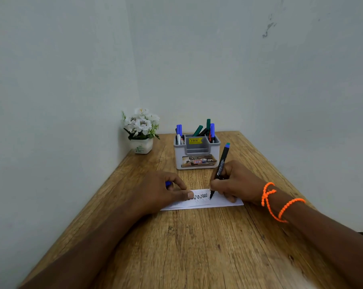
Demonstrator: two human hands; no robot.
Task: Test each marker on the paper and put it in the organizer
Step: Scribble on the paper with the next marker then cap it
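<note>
Wooden table (pixel 197 247): right hand (pixel 236 184) grips Faber-Castell marker (pixel 220 170); left hand (pixel 166 190) pinches blue cap (pixel 168 183).

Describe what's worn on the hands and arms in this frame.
Both forearms are bare, no sleeves or gloves in view. The right hand has two bright orange beaded cords looped at the wrist, one knotted. The left hand and its wrist show nothing worn.

One bench (pixel 197 247). One strip of paper (pixel 224 202), bearing one zigzag line (pixel 199 196). One grey organizer (pixel 197 155), holding roughly seven markers; the exact number is hidden by overlap. One marker (pixel 221 163) outside it. One blue cap (pixel 168 183). Two hands: left hand (pixel 166 190), right hand (pixel 236 182). One potted white flower plant (pixel 141 130). One orange beaded cord (pixel 280 203), wound twice round the right wrist.
</note>
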